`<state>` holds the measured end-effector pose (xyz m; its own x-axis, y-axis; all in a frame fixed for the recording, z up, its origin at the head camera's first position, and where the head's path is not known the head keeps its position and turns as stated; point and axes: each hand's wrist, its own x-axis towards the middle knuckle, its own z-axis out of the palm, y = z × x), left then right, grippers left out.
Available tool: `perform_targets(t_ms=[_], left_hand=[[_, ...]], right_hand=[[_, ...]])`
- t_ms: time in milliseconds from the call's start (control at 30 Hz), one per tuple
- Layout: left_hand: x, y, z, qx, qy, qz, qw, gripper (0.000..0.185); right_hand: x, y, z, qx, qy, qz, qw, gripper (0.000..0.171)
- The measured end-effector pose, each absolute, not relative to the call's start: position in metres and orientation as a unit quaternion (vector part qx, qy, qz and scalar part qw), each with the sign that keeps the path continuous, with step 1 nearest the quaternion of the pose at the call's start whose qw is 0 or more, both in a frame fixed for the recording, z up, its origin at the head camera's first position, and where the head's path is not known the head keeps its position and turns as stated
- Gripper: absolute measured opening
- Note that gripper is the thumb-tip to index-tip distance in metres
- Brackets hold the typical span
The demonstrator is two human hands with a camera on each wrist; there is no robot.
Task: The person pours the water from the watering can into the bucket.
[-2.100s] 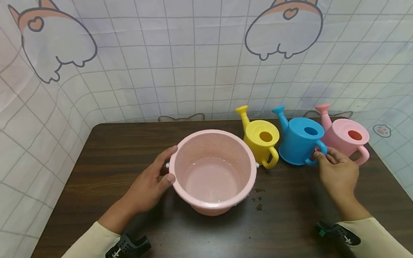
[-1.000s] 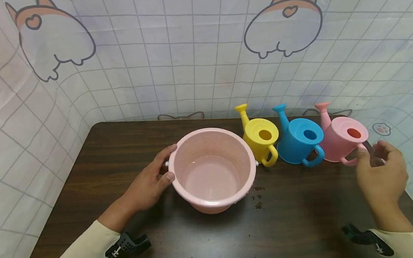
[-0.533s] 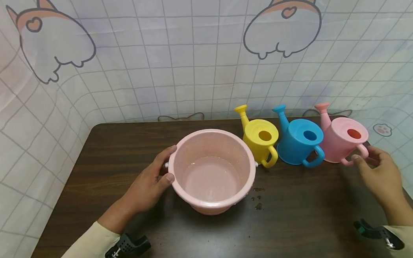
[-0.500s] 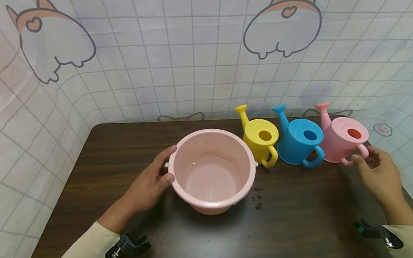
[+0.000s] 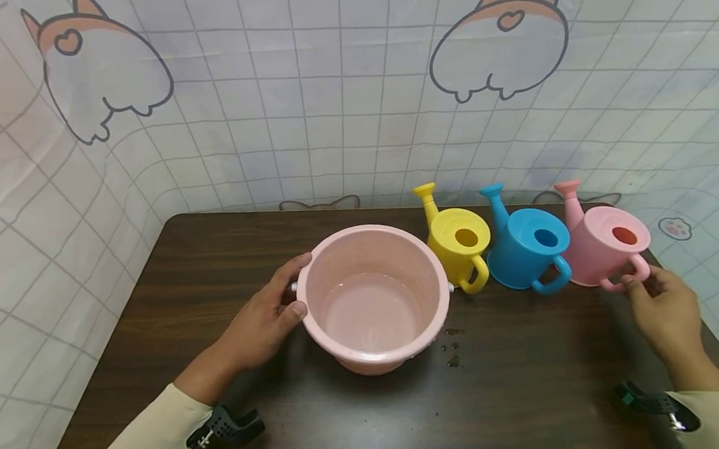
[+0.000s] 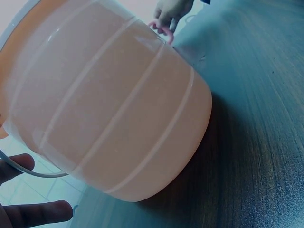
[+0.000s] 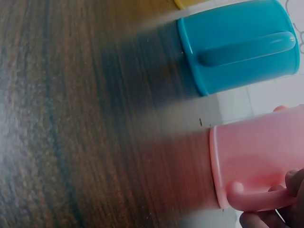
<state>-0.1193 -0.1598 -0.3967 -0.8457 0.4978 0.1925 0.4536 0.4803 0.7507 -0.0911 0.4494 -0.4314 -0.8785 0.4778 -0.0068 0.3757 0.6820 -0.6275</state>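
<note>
In the head view, my left hand [image 5: 266, 321] rests against the left side of a pink bucket [image 5: 376, 357], thumb and index fingertip at its rim. The left wrist view has two of its fingers extended beside the bucket's thin handle. Shallow clear water [image 5: 374, 313] covers the bucket's bottom. My right hand [image 5: 668, 312] pinches the handle of a pink watering can [image 5: 601, 240], the rightmost of three, which stands upright. Its fingertips [image 7: 295, 180] show on that handle in the right wrist view. Left of it stand a blue watering can [image 5: 522, 256] and a yellow watering can [image 5: 450, 250].
The dark wooden table [image 5: 225, 246] carries everything. Water drops [image 5: 453, 361] lie on it just right of the bucket. A white gridded cloth [image 5: 352, 101] with cartoon animals hangs behind and at both sides.
My right hand has left the blue watering can's handle, moved right and taken hold of the pink one's handle. My left hand and the bucket have stayed in place.
</note>
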Motion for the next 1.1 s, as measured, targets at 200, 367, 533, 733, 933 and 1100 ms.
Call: perform_targets(t_ms=[200,367,533,733,933,1100], left_hand=[[-0.120,-0.160,-0.397,0.289,0.853,0.434,0.019,0.068],[-0.121,-0.159,-0.396,0.290,0.854,0.432,0.019,0.069],[-0.121,-0.160,-0.395,0.284,0.859,0.426,0.022,0.070],[-0.120,-0.160,-0.392,0.279,0.858,0.430,0.023,0.069],[-0.120,-0.161,-0.393,0.281,0.858,0.429,0.023,0.068],[-0.120,-0.160,-0.393,0.281,0.858,0.429,0.024,0.069]], right_hand=[[-0.094,0.449,-0.436,-0.270,-0.897,0.344,0.070,0.068],[-0.095,0.446,-0.439,-0.298,-0.891,0.331,0.092,0.064],[-0.096,0.444,-0.436,-0.297,-0.897,0.305,0.118,0.057],[-0.096,0.443,-0.420,-0.272,-0.908,0.281,0.151,0.051],[-0.087,0.449,-0.401,-0.240,-0.916,0.262,0.186,0.045],[-0.079,0.448,-0.382,-0.184,-0.888,0.358,0.222,0.036]])
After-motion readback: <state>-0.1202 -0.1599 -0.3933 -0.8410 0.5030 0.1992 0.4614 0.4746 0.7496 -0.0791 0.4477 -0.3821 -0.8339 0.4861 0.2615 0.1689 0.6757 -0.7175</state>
